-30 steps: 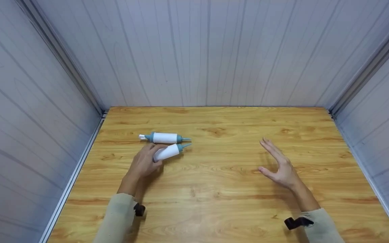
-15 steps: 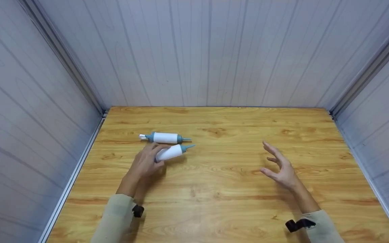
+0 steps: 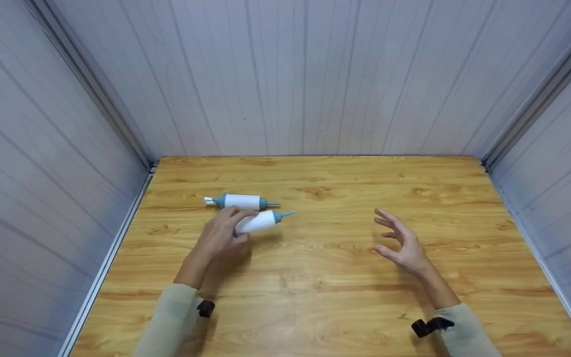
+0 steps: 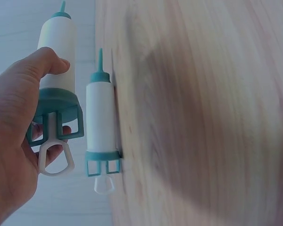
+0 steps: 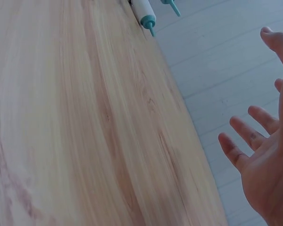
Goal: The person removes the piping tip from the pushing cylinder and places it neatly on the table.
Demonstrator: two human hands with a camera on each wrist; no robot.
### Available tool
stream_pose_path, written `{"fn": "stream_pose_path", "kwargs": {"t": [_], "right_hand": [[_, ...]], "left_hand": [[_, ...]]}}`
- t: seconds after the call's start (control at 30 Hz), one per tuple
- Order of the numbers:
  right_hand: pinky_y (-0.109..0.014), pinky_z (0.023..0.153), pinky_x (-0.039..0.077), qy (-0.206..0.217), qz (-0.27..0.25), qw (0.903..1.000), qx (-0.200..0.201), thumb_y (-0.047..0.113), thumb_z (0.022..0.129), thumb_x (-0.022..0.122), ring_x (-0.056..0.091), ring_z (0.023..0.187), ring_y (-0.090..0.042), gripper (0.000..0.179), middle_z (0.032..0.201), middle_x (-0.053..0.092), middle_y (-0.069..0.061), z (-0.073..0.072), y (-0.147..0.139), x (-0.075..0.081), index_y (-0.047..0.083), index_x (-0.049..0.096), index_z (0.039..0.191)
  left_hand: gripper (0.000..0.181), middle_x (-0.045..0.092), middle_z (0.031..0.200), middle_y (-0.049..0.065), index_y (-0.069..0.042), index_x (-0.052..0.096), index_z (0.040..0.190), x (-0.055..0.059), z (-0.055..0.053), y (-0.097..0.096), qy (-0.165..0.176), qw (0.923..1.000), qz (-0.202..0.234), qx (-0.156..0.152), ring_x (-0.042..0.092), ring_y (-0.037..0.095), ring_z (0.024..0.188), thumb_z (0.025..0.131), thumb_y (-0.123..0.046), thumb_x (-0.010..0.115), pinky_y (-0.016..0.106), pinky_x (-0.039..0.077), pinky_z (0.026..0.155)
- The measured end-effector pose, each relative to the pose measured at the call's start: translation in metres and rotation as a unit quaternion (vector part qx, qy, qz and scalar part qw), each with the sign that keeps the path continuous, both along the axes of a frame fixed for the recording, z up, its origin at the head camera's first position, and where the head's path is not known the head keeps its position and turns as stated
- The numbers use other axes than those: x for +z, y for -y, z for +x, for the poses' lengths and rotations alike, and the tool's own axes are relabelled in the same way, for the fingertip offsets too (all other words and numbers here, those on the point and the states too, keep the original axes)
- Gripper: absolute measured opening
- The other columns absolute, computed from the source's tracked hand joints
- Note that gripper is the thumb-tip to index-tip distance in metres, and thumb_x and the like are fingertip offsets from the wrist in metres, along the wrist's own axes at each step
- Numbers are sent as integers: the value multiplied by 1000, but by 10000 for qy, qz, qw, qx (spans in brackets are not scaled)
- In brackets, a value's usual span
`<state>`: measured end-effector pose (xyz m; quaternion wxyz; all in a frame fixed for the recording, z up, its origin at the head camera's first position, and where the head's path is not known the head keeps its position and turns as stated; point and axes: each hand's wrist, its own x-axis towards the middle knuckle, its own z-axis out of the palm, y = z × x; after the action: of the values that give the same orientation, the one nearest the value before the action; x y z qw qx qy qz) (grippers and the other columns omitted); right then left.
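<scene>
Pale plank-patterned walls (image 3: 280, 74) on three sides, with a yellowish wood-grain bench (image 3: 325, 297) between. Gripped in the left hand (image 3: 216, 233), over the left part of the bench: the held syringe (image 3: 259, 221), apparently lifted off the wood, judging by the shadow below. Thumb (image 4: 45, 61) laid across the barrel, fingers curled round the far side and mostly hidden. Likely held at the barrel, close to the flange (image 4: 59, 101), for steadiness and to leave the nozzle (image 3: 288, 213) free, pointing right and slightly away from the body. Contact between fingertips and plunger ring (image 4: 56, 173): hard to tell. Lying on its side just beyond: the resting syringe (image 3: 243, 201), nozzle also rightward, roughly parallel to the bench's far edge, perhaps laid crosswise for an easy side grasp. Well apart on the right, the right hand (image 3: 404, 250), spread and loosely bent, holding nothing; perhaps off to the side to leave room.

As for looks: plain white cylindrical barrel, teal nozzle tapering to a thin tip, teal flange with squarish open loops, white ring at the end. Resting one much alike in shape and colours.
</scene>
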<state>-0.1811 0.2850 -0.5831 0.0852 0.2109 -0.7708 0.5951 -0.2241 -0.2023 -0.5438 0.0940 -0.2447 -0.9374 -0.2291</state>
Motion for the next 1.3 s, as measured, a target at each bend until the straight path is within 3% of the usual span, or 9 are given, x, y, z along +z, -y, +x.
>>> {"fn": "stream_pose_path", "kwargs": {"t": [0.4,0.57,0.7,0.8,1.1,1.3], "right_hand": [[-25,107,54,-67,-142,9999,69,-13,89,76,60,152,-14,83,171,57,-7,-7,3,5,-3,47,167],[-26,106,55,-36,-157,9999,40,-13,89,76,61,151,-15,83,171,56,-16,-8,3,4,-3,48,167],[-25,108,53,35,-86,10000,28,-11,91,75,59,153,-15,83,172,55,-12,-9,3,4,-2,46,168],[-26,109,53,69,-40,10000,50,-10,92,76,58,153,-14,83,173,53,-18,-10,3,5,-1,45,169],[-29,108,55,-35,45,9998,189,-12,91,76,60,153,-14,84,170,56,-22,-13,3,9,-4,45,168],[-28,104,56,-6,78,9998,170,-15,90,76,64,147,-12,84,165,58,-30,-12,3,11,-4,46,167]], "left_hand": [[51,73,132,18,-20,73,144,12,1,-8,-112,9998,-108,-142,71,38,110,95,-10,84,61,64,93],[51,73,131,17,-22,72,145,16,3,-11,-134,9996,-107,-205,70,36,111,96,-12,85,59,64,93],[52,73,129,16,-23,72,144,20,3,-14,-254,9992,-134,-260,70,34,108,95,-13,86,57,65,90],[52,74,128,15,-23,72,143,22,4,-16,-370,9987,-231,-270,70,33,106,95,-13,86,55,65,86],[53,74,129,15,-23,73,144,28,7,-22,-321,9990,-219,-238,72,36,112,93,-14,86,59,66,90],[53,74,128,15,-23,72,144,33,7,-28,-450,9977,-324,-392,71,34,109,94,-16,86,56,66,89]]}}
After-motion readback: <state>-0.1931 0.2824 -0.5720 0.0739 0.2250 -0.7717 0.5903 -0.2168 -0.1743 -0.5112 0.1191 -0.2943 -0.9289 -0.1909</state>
